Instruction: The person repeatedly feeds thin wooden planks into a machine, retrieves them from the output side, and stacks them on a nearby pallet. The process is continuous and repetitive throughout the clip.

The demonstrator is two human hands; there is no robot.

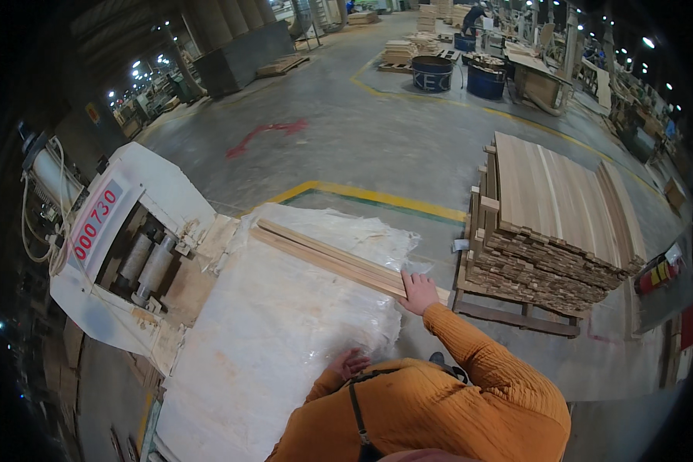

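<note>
Several long, narrow wooden strips [323,258] lie side by side on a worktable [269,346] covered in cloudy plastic sheeting. My right hand [420,292] rests over their right end, fingers wrapped across the top and edge; the thumb is partly hidden. Close to my body, at the table's near edge, my left hand [349,362] holds nothing, its fingers loosely bent and a little apart. To the left of the strips stands a white machine [162,181] with two metal rollers [146,266] in its opening.
A tall stack of wooden boards [562,208] sits on a pallet [516,316] to the right. Dark blue drums [432,75] stand farther back, with a person [473,17] beyond them. Yellow floor lines [385,199] run behind the table. A red fire extinguisher [658,276] stands far right.
</note>
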